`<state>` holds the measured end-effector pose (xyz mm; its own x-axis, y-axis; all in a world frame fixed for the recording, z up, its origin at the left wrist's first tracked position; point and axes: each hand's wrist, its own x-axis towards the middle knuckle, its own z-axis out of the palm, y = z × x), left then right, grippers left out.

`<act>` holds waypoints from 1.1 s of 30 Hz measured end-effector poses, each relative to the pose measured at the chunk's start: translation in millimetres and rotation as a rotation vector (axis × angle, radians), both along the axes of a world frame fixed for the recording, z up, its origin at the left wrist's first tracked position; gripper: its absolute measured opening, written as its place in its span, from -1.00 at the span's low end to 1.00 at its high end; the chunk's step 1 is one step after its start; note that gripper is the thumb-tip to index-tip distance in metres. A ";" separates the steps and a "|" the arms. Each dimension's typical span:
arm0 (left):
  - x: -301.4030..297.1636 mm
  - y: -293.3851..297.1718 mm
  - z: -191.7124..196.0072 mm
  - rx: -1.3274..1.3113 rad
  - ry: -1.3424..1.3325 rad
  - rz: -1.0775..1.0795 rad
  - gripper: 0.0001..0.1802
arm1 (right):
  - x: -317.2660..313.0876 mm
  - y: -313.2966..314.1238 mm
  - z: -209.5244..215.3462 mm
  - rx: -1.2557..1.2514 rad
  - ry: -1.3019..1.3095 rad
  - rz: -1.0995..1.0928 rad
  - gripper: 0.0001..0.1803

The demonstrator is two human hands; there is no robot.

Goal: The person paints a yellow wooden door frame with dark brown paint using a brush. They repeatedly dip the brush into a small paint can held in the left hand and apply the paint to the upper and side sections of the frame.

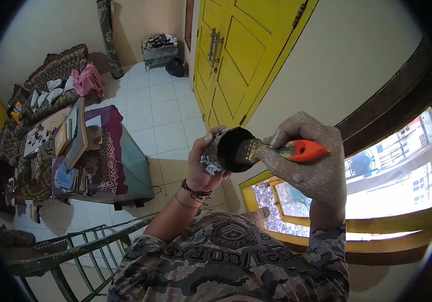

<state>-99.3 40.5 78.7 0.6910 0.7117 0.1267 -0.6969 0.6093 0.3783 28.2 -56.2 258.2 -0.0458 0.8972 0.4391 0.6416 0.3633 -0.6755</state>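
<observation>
A paint can with a dark inside is held up in front of my chest. My left hand is wrapped round its side, and a pale crumpled scrap shows between hand and can. My right hand is closed round a paintbrush with an orange handle end. The brush lies nearly level, its ferrule and bristles over the can's right rim. Whether the bristle tips touch the inside or any paint cannot be made out. Pale specks cover the back of my right hand.
A green metal ladder stands at lower left. Beyond are a cloth-covered table, a patterned sofa and a small rack. Yellow double doors are ahead; a window with a dark wooden frame is at right.
</observation>
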 end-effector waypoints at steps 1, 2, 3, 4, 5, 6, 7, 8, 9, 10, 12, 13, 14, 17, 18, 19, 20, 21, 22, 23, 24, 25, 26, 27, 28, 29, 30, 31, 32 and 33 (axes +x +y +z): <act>-1.9 1.7 -3.8 0.012 -0.019 -0.001 -0.47 | 0.1 3.3 -0.3 -0.006 -0.014 0.024 -0.82; -2.6 2.6 -5.8 0.024 -0.040 -0.003 -0.44 | 1.1 6.6 -1.6 -0.013 -0.031 0.047 -0.82; -3.0 2.8 -5.2 0.027 -0.032 0.007 -0.44 | 1.3 8.7 -2.7 -0.020 -0.048 0.070 -0.82; -3.6 2.8 -2.9 0.030 -0.024 0.017 -0.44 | -0.4 9.2 -3.7 -0.028 -0.021 0.049 -0.83; -3.3 2.7 -1.5 0.031 -0.020 0.025 -0.45 | 1.3 8.8 -1.5 0.011 -0.032 0.055 -0.83; -2.7 2.8 -1.2 0.022 -0.007 0.029 -0.45 | 4.3 7.5 2.4 0.050 -0.044 0.062 -0.82; -2.1 2.6 -1.1 0.013 0.005 0.033 -0.45 | 6.9 6.0 6.8 0.089 -0.056 0.068 -0.82; -2.5 2.4 -1.3 0.004 0.021 0.044 -0.46 | 8.2 3.9 12.1 0.125 -0.043 0.064 -0.82; -1.6 2.0 -1.7 -0.021 0.028 0.051 -0.46 | 8.6 0.6 18.6 0.161 -0.031 0.059 -0.81; 0.1 1.5 -2.2 -0.045 0.034 0.059 -0.46 | 9.1 -1.9 23.3 0.197 -0.018 0.056 -0.81; 3.2 1.9 -1.6 -0.068 0.030 0.048 -0.47 | 10.2 -6.3 27.7 0.211 -0.003 0.032 -0.80; 4.1 2.4 -1.1 -0.067 0.020 0.037 -0.47 | 10.5 -6.9 29.4 0.219 0.004 0.021 -0.80; 3.4 2.6 -0.9 -0.066 0.014 0.032 -0.48 | 10.2 -4.5 30.5 0.269 -0.031 0.042 -0.79; 4.5 3.5 -8.5 -0.064 0.017 0.042 -0.48 | 13.2 -3.3 31.4 0.340 -0.147 0.048 -0.77; 6.6 2.8 -8.3 -0.089 0.013 0.032 -0.48 | 13.4 -4.5 32.5 0.344 -0.154 0.036 -0.77; 9.2 1.9 -7.9 -0.114 0.009 0.022 -0.47 | 13.3 -6.2 33.6 0.348 -0.161 0.023 -0.77; 8.7 2.2 -7.9 -0.137 0.010 0.026 -0.47 | 13.3 -5.3 33.1 0.356 -0.159 0.023 -0.76; 7.9 2.1 -8.1 -0.150 0.016 0.035 -0.47 | 13.3 -4.5 32.5 0.357 -0.159 0.022 -0.76; 7.1 1.5 -8.3 -0.164 0.021 0.043 -0.47 | 13.4 -3.9 32.0 0.357 -0.159 0.020 -0.76; 7.3 1.3 -8.1 -0.176 0.025 0.045 -0.47 | 14.0 -4.3 31.8 0.359 -0.160 0.013 -0.76; 7.0 1.7 -7.7 -0.162 0.030 0.033 -0.48 | 14.9 -4.5 31.5 0.362 -0.158 0.023 -0.72; 6.5 2.3 -7.1 -0.149 0.035 0.020 -0.50 | 16.1 -4.6 30.9 0.364 -0.156 0.031 -0.68; 6.4 2.4 -6.7 -0.138 0.039 0.006 -0.51 | 17.1 -5.2 30.4 0.364 -0.155 0.039 -0.63; 6.8 2.6 -6.7 -0.132 0.036 0.004 -0.51 | 18.2 -5.7 29.7 0.374 -0.156 0.044 -0.63; 7.4 3.0 -7.0 -0.126 0.032 0.002 -0.51 | 19.4 -6.1 28.8 0.383 -0.156 0.048 -0.63; 6.6 3.5 -7.7 -0.120 0.030 0.010 -0.51 | 20.0 -5.0 27.2 0.394 -0.154 0.062 -0.63; 5.6 3.4 -6.7 -0.128 0.035 0.015 -0.51 | 19.6 -3.9 25.8 0.409 -0.142 0.063 -0.63; 4.4 3.0 -4.5 -0.136 0.039 0.021 -0.50 | 18.5 -2.8 24.4 0.425 -0.131 0.065 -0.63; 7.8 3.1 -1.9 -0.144 0.042 0.004 -0.50 | 18.4 -4.6 25.4 0.438 -0.128 0.045 -0.63; 11.0 3.4 -1.6 -0.138 0.033 -0.017 -0.50 | 17.9 -7.0 26.8 0.439 -0.109 0.029 -0.64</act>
